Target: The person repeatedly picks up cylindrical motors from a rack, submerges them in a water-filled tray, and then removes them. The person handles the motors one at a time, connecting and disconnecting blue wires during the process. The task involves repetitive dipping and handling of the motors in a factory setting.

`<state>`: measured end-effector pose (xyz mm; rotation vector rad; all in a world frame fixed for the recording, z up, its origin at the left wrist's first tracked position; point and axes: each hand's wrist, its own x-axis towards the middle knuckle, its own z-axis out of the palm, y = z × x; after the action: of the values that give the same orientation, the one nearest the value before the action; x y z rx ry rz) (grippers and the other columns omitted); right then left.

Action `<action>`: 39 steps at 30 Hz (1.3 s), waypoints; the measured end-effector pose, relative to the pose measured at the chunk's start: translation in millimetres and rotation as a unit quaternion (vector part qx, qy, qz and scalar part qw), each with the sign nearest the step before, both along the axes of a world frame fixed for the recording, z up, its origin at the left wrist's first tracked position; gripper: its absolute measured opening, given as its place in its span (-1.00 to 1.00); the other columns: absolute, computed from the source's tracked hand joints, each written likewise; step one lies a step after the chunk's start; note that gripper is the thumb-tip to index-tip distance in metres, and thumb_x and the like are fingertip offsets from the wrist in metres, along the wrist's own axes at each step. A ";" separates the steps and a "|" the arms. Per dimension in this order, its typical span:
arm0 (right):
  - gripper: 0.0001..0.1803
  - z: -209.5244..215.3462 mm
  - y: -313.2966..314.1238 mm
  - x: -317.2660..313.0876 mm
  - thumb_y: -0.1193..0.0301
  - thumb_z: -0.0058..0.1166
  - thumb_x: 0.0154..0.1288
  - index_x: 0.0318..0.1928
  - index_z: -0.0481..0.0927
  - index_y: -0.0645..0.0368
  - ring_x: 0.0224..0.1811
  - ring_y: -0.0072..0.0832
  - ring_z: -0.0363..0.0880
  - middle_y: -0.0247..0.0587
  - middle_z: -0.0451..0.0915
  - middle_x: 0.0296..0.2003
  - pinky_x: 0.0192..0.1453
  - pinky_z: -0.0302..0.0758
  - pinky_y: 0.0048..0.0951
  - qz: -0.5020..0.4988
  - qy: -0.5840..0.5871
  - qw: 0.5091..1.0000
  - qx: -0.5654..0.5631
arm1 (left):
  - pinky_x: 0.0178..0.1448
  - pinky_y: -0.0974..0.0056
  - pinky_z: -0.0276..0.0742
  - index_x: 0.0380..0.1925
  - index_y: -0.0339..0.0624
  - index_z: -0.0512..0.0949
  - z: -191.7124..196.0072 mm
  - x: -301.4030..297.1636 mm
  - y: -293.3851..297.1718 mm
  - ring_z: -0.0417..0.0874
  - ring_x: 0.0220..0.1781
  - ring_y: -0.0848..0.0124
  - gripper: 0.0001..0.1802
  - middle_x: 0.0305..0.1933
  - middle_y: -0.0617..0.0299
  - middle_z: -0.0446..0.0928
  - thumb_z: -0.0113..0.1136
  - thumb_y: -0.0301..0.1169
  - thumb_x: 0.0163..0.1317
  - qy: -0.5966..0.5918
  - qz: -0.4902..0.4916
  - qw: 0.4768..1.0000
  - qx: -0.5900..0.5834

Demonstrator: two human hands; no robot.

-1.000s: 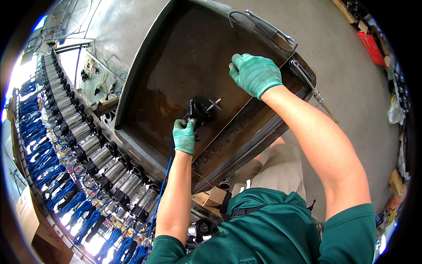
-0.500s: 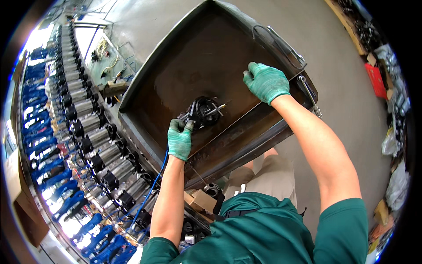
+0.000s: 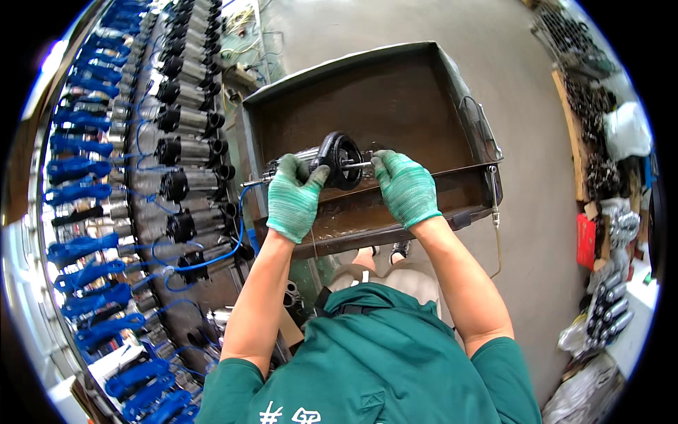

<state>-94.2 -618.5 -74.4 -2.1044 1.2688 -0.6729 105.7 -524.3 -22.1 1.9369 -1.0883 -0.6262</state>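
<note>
You have smooth grey concrete flooring (image 3: 522,106) spreading from your 12 o'clock round to 4, with a greenish patch of floor (image 3: 275,55) at 11. A long, dark tabletop (image 3: 145,208) runs down your 9 o'clock side, and white glare (image 3: 53,53) shows at 10. Between your 2 and 3 is a long, pale wooden plank (image 3: 571,134); a red rectangular box (image 3: 585,240) sits just past 3, and crumpled clear plastic sheeting (image 3: 586,389) lies at 4.

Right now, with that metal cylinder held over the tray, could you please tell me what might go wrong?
If the left grip slips, the metal cylinder could drop into the tray. The blue line near the cylinder's left end might snag on the row of motor-like units alongside. A sideways push from the right grip could knock the thin rod askew.
</note>
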 end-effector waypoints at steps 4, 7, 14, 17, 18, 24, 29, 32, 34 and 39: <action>-0.71 -10.2 14.5 -10.4 0.20 0.12 0.57 0.01 0.73 0.12 -0.10 0.12 0.73 0.11 0.75 -0.13 -0.02 0.65 0.01 0.044 -0.055 0.995 0.073 | -0.29 0.35 0.34 -0.39 -0.14 0.37 13.0 -22.3 20.5 0.23 -0.38 0.52 -0.59 -0.45 0.40 0.27 0.54 -0.41 0.30 -0.002 0.025 0.999 0.025; -0.71 -12.0 28.1 -16.9 0.24 0.14 0.58 0.03 0.73 0.19 -0.08 0.17 0.70 0.17 0.73 -0.15 -0.04 0.62 -0.01 0.055 -0.065 0.985 0.150 | -0.36 0.27 0.37 -0.44 -0.16 0.39 21.8 -41.2 36.1 0.26 -0.43 0.47 -0.59 -0.52 0.34 0.30 0.55 -0.37 0.28 -0.012 0.043 0.998 0.051; -0.68 -47.9 55.7 -59.0 0.21 0.16 0.61 0.08 0.75 0.19 -0.44 -0.48 0.55 -0.10 0.65 -0.46 -0.23 0.55 -0.36 0.072 -0.055 0.961 0.263 | -0.22 0.02 0.57 -0.27 -0.27 0.53 -2.6 -78.7 70.1 0.64 -0.40 0.05 -0.63 -0.45 -0.04 0.60 0.51 -0.24 0.27 -0.011 0.024 0.993 0.115; -0.66 -80.4 64.5 -79.9 0.18 0.14 0.63 0.09 0.75 0.17 -0.50 -0.57 0.49 -0.29 0.61 -0.48 -0.34 0.51 -0.40 0.063 -0.073 0.937 0.335 | -0.17 -0.03 0.59 -0.25 -0.24 0.54 -7.2 -92.6 73.2 0.68 -0.33 -0.05 -0.65 -0.40 -0.08 0.63 0.47 -0.22 0.29 0.016 0.015 0.986 0.162; -0.66 -84.0 64.7 -83.7 0.18 0.13 0.64 0.09 0.74 0.17 -0.52 -0.58 0.48 -0.32 0.61 -0.48 -0.37 0.49 -0.41 0.060 -0.070 0.931 0.354 | -0.17 -0.04 0.59 -0.25 -0.23 0.54 -12.3 -97.1 74.5 0.68 -0.32 -0.06 -0.66 -0.39 -0.08 0.63 0.46 -0.22 0.30 0.018 0.013 0.986 0.162; -0.65 -100.2 61.0 -100.8 0.13 0.10 0.65 0.11 0.72 0.12 -0.58 -0.63 0.46 -0.39 0.57 -0.48 -0.52 0.44 -0.47 0.042 -0.044 0.917 0.394 | -0.11 -0.03 0.59 -0.25 -0.23 0.55 -40.1 -118.3 73.0 0.68 -0.28 -0.06 -0.72 -0.33 -0.05 0.65 0.43 -0.28 0.29 0.033 -0.001 0.989 0.144; -0.64 -111.4 60.5 -110.1 0.10 0.09 0.64 0.14 0.72 0.05 -0.60 -0.67 0.47 -0.42 0.56 -0.46 -0.57 0.41 -0.51 0.041 -0.048 0.913 0.404 | -0.06 0.03 0.61 -0.19 -0.29 0.57 -43.4 -108.9 81.6 0.71 -0.23 0.02 -0.69 -0.26 -0.06 0.69 0.42 -0.28 0.33 0.104 -0.024 0.986 0.126; -0.66 -108.9 57.4 -108.6 0.14 0.10 0.63 0.16 0.71 0.06 -0.39 -0.40 0.65 -0.20 0.66 -0.35 -0.28 0.62 -0.33 0.046 -0.013 0.930 0.366 | -0.01 0.04 0.67 -0.05 -0.31 0.61 -52.8 -84.4 107.7 0.76 -0.17 -0.03 -0.66 -0.22 -0.08 0.71 0.41 -0.26 0.36 0.120 -0.036 0.989 0.082; -0.66 -126.1 56.8 -113.9 0.18 0.11 0.62 0.18 0.70 0.09 -0.21 -0.20 0.72 -0.03 0.70 -0.23 -0.04 0.67 -0.22 0.049 0.011 0.967 0.251 | 0.07 -0.01 0.66 -0.02 -0.27 0.64 -60.0 -53.8 136.2 0.75 -0.07 -0.05 -0.67 -0.12 -0.08 0.72 0.38 -0.31 0.33 -0.020 -0.006 0.997 0.071; -0.64 -33.8 65.5 -58.6 0.28 0.16 0.55 0.19 0.64 0.22 0.14 0.06 0.62 0.12 0.64 0.08 0.25 0.57 -0.05 0.084 0.038 0.996 0.011 | 0.28 -0.08 0.57 -0.02 -0.16 0.68 -87.5 60.6 234.3 0.68 0.09 -0.06 -0.67 0.00 -0.07 0.68 0.36 -0.34 0.21 -0.379 0.161 0.906 0.101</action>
<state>-152.8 -553.0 -108.3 -2.2080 1.1163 -0.5082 166.3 -289.9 -109.6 2.5614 -1.1254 0.2502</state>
